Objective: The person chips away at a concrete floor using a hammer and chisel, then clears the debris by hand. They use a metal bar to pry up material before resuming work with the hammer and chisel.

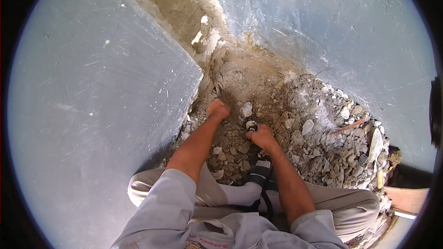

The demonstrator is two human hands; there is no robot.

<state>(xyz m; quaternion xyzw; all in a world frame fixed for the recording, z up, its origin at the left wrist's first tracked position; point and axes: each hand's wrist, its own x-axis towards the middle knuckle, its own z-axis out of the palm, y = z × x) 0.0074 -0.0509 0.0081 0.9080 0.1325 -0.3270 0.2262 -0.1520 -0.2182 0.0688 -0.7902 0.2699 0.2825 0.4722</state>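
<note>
My left hand (218, 109) is closed in a fist around a chisel (218, 91), whose thin metal end points away from me at the broken ground near the wall's corner. To its right and a little closer to me, my right hand (261, 136) is wrapped around what looks like a short hammer (251, 125). Its dark and pale end shows beside the thumb, while the rest is mostly hidden. A whitish stone (246, 109) lies between the two hands. Packed brown earth (244, 76) rises just beyond them.
Grey-painted walls stand on the left (106, 97) and at the right (332, 23), with a bare rough strip (170, 0) between them. Loose rubble (323, 143) is heaped on the right, with a reddish stick (349, 127) on it. A brown curved container (408, 199) sits at the far right.
</note>
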